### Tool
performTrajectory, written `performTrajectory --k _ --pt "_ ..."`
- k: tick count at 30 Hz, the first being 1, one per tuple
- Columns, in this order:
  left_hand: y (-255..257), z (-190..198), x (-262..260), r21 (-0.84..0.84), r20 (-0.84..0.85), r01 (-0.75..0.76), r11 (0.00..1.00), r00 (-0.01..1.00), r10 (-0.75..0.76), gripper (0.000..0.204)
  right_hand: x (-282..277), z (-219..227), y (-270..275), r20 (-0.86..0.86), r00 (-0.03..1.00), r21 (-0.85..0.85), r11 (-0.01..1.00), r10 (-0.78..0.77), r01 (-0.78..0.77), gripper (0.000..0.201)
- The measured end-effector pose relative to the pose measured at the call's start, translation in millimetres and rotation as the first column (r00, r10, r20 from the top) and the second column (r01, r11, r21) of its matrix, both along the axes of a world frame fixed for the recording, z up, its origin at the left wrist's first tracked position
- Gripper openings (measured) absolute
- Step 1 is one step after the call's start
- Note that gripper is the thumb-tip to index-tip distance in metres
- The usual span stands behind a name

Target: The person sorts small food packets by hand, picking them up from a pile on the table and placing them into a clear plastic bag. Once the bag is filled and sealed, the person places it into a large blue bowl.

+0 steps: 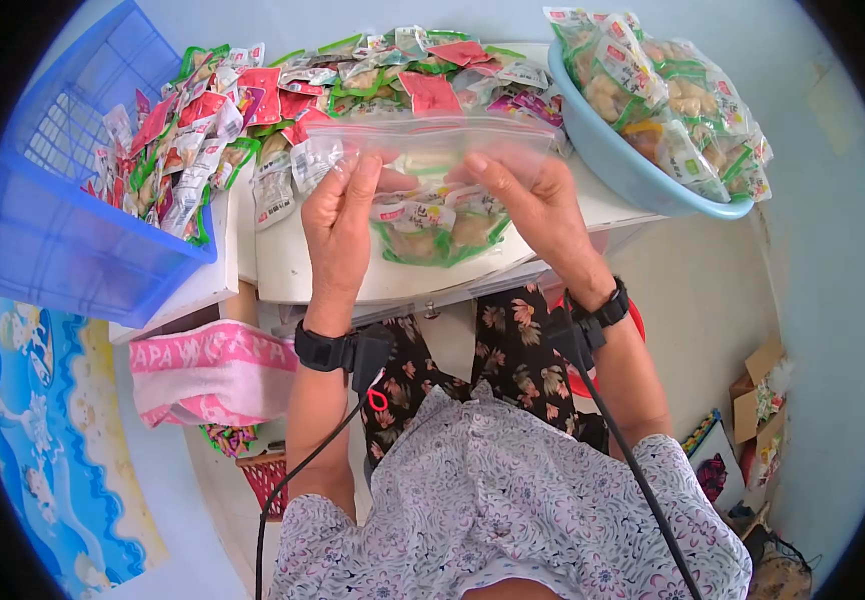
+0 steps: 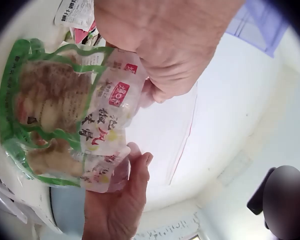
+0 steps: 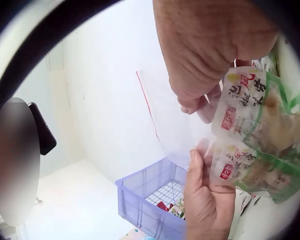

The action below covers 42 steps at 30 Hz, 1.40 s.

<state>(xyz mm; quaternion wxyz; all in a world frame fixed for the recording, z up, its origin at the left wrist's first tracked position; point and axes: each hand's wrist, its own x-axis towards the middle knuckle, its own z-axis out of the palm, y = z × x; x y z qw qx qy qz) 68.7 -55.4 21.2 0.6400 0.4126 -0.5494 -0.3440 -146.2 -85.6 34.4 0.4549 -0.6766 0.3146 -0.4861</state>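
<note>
Head view: left hand (image 1: 337,215) and right hand (image 1: 532,200) pinch zip bag (image 1: 432,150).

towel (image 1: 214,368): "PAPA W..ANA", partly legible | snack packs (image 2: 97,125): Chinese characters, unclear

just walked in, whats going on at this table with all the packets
A person seated at a white table holds up a clear zip bag with both hands: the left hand and the right hand each pinch its top edge. Green-trimmed snack packets sit in the bottom of the bag. A heap of loose packets covers the table behind, with a blue basket on the left and a light blue basin of more packets on the right.
</note>
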Motion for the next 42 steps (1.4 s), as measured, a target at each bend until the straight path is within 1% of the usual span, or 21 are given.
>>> performTrajectory --k 3,6,10,12,14,17,18,20,21,23,26,29,30,32,33,34,36,38,39,41,42 --pt "1.0 0.1 -2.3 0.014 0.032 -0.029 0.999 0.999 0.028 0.030 -1.4 8.9 6.1 0.025 0.998 0.130 0.990 -0.059 0.055 0.033" --pt "4.7 3.6 -4.0 0.056 0.049 -0.049 0.997 0.998 0.046 0.029 -3.1 -0.1 1.0 0.136 0.988 0.218 0.975 -0.074 0.044 0.033" --pt "4.2 3.5 -1.7 0.093 0.061 -0.051 0.994 0.997 0.045 0.030 -13.0 -2.1 -2.6 0.024 0.995 0.290 0.953 -0.096 0.085 0.032" --pt "2.7 1.9 -0.2 0.097 0.066 -0.060 0.993 0.996 0.054 0.036 -16.3 -10.5 -6.9 -0.040 0.992 0.291 0.948 -0.121 0.128 0.028" --pt "1.5 -2.3 0.4 0.083 0.090 -0.086 0.993 0.993 0.078 0.045 -18.3 -11.8 -6.7 -0.059 0.995 0.293 0.952 -0.079 0.093 0.030" --pt "2.3 3.6 -7.0 -0.006 0.077 -0.180 0.984 0.981 0.180 0.060 -18.3 -8.7 -4.8 -0.073 0.996 0.306 0.949 -0.055 0.075 0.034" --pt "3.1 9.5 -10.8 -0.121 0.177 -0.267 0.956 0.942 0.286 0.062 -17.4 -6.7 -4.3 -0.076 0.996 0.312 0.947 -0.051 0.072 0.035" --pt "5.2 23.1 -16.9 -0.366 0.328 -0.386 0.847 0.798 0.506 0.065 -18.7 -3.6 -5.1 -0.145 0.989 0.307 0.949 -0.027 0.071 0.036" --pt "5.4 25.2 -14.0 -0.430 0.425 -0.302 0.851 0.764 0.486 0.064 -19.6 -2.4 -5.8 -0.179 0.984 0.305 0.950 -0.015 0.070 0.036" --pt "5.9 27.1 -6.0 -0.517 0.603 -0.113 0.848 0.656 0.455 0.060 -21.5 -1.5 -6.5 -0.176 0.984 0.297 0.954 0.023 0.031 0.035" --pt "6.6 18.7 -5.6 -0.383 0.716 0.077 0.921 0.655 0.243 0.052 -24.2 -2.8 -8.0 -0.202 0.978 0.290 0.957 0.052 0.009 0.036" --pt "8.5 12.9 0.6 -0.307 0.755 0.066 0.949 0.623 0.201 0.050 -32.4 -5.7 -11.4 -0.261 0.962 0.311 0.950 0.075 0.010 0.032" --pt "8.8 13.7 2.8 -0.273 0.755 0.077 0.959 0.635 0.164 0.050 -35.4 -8.3 -12.2 -0.284 0.955 0.327 0.945 0.089 0.009 0.030" --pt "10.7 16.9 9.2 -0.203 0.749 0.091 0.975 0.655 0.095 0.052 -39.6 -28.2 -17.5 -0.374 0.925 0.112 0.987 -0.067 0.116 0.025" --pt "10.5 15.8 12.8 -0.220 0.768 0.093 0.971 0.630 0.114 0.052 -35.8 -26.7 -17.3 -0.403 0.903 -0.003 0.987 -0.146 0.158 0.023" --pt "9.9 14.0 16.4 -0.238 0.786 0.095 0.967 0.603 0.134 0.053 -33.5 -24.7 -13.7 -0.402 0.867 -0.143 0.956 -0.293 0.256 0.020" --pt "8.7 12.2 22.0 -0.243 0.816 0.108 0.964 0.560 0.143 0.055 -28.3 -13.5 -2.0 -0.336 0.752 -0.410 0.807 -0.567 0.425 0.019" --pt "8.9 10.5 24.8 -0.213 0.839 0.128 0.969 0.532 0.115 0.057 -26.2 0.9 -1.8 -0.254 0.813 -0.520 0.783 -0.524 0.342 0.023" --pt "8.5 9.8 24.7 -0.180 0.831 0.134 0.974 0.551 0.078 0.057 -25.2 6.9 -0.6 -0.219 0.840 -0.572 0.762 -0.497 0.302 0.025" --pt "5.5 10.0 23.9 -0.116 0.811 0.152 0.981 0.585 0.005 0.056 -15.8 18.6 7.9 -0.341 0.850 -0.633 0.766 -0.403 0.109 0.029" --pt "4.3 9.9 24.4 0.010 0.752 0.158 0.987 0.650 -0.112 0.057 -11.2 21.2 12.2 -0.402 0.844 -0.653 0.758 -0.356 0.009 0.031"
